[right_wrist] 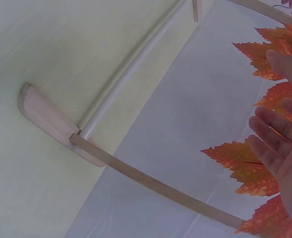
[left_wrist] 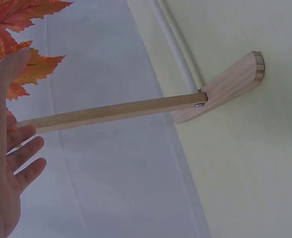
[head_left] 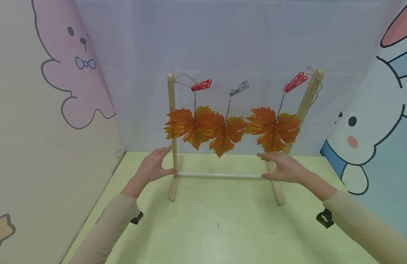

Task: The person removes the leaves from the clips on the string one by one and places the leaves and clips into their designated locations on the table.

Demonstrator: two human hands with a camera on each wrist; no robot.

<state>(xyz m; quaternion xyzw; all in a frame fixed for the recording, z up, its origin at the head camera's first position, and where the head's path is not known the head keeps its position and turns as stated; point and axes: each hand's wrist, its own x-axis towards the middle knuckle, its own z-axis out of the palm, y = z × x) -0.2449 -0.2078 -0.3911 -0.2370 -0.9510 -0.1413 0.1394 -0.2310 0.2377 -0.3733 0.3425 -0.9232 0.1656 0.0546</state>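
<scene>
Three jagged orange leaves (head_left: 224, 135) | pale wooden stand (head_left: 172, 96), white crossbar (head_left: 220, 175) | left fingers (left_wrist: 31, 171) apart | right fingers (right_wrist: 270, 133) apart

1. A screened-in tabletop nook, decorated like a children's room; whether it stands in a home, school or studio cannot be told.
2. A pink cartoon animal (head_left: 79, 82) on the left wall (head_left: 38, 161) and a cartoon rabbit (head_left: 365, 135) on the right.
3. A plain pale sheet (head_left: 223, 40) behind the yellowish table (head_left: 203, 209).
</scene>
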